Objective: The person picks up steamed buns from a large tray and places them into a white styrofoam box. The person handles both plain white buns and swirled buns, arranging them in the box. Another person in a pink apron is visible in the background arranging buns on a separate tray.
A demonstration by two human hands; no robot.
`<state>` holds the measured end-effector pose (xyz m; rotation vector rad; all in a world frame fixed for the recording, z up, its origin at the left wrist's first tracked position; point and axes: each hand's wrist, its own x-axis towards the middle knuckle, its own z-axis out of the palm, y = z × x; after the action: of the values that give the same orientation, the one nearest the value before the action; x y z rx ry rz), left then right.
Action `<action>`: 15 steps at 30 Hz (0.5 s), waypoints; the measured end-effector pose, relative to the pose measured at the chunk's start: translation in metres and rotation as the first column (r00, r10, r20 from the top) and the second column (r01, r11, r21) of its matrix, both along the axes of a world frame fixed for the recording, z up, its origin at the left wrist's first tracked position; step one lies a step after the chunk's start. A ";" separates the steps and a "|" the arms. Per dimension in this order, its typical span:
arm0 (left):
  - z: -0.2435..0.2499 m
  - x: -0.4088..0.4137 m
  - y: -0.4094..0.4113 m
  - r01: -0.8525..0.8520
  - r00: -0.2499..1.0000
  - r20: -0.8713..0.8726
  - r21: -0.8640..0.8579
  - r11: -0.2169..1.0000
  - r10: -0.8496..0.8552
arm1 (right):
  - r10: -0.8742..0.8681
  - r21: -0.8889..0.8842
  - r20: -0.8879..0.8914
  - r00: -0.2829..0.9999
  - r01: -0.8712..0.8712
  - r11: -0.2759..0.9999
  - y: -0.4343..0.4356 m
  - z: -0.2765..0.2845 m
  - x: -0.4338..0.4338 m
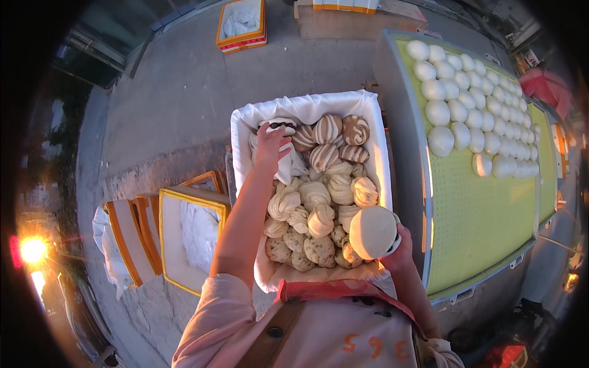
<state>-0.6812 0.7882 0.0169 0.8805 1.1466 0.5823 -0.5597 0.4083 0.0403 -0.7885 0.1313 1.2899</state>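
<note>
A cloth-lined box [384, 156] in front of me holds swirled brown-and-white buns [327, 129], pale twisted buns [314, 194] and speckled buns [320, 250]. My left hand [271, 146] is over its far left corner, fingers apart, at a white bun with dark filling [281, 123]; whether the fingertips touch it is unclear. Other white pieces [285, 165] lie beneath that hand. At the near right corner, my right hand [401, 252] grips a large round pale bun [372, 232]. A white item with a dark patch, partly hidden, shows between that bun and my fingers.
To the right stands a metal-edged table with a perforated yellow-green surface [469, 221], bearing many round white buns [437, 112]. Orange-edged foam boxes [193, 239] stand on the left, one holding plastic bags. Another foam box [241, 23] sits on the floor at the far side.
</note>
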 end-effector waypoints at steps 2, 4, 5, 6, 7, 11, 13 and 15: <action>-0.004 -0.017 -0.002 -0.022 0.999 0.031 0.035 0.999 0.021 | 0.017 -0.018 -0.029 0.999 -0.018 1.000 0.004 -0.001 0.002; 0.003 -0.029 -0.005 -0.005 1.000 0.007 0.066 0.998 0.004 | 0.032 0.024 -0.063 0.998 -0.030 0.999 0.013 0.007 0.004; 0.007 -0.035 -0.007 0.003 1.000 -0.005 0.081 0.997 -0.003 | 0.041 0.045 -0.080 0.996 -0.037 0.998 0.017 0.009 0.005; 0.009 -0.042 -0.009 0.012 1.000 -0.017 0.093 0.996 -0.011 | 0.063 0.046 -0.058 0.996 -0.060 0.997 0.020 0.009 0.007; 0.011 -0.047 -0.012 0.001 1.000 -0.014 0.100 0.995 0.000 | 0.086 0.046 -0.036 0.996 -0.085 0.995 0.024 0.008 0.010; 0.024 -0.061 -0.043 0.016 0.999 0.044 0.078 0.997 -0.020 | 0.125 0.004 -0.051 0.991 -0.125 0.992 0.039 0.009 0.012; 0.034 -0.066 -0.079 0.104 0.992 0.073 0.037 0.994 -0.106 | 0.165 0.012 -0.106 0.981 -0.164 0.986 0.045 0.006 0.013; 0.031 -0.071 -0.116 0.268 0.960 0.096 -0.041 0.963 -0.263 | 0.199 -0.002 -0.112 0.973 -0.201 0.980 0.051 0.000 0.012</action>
<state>-0.7521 0.6720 0.0483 0.9344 0.9391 0.3649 -0.5481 0.4593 0.0404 -0.7551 0.1532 1.5267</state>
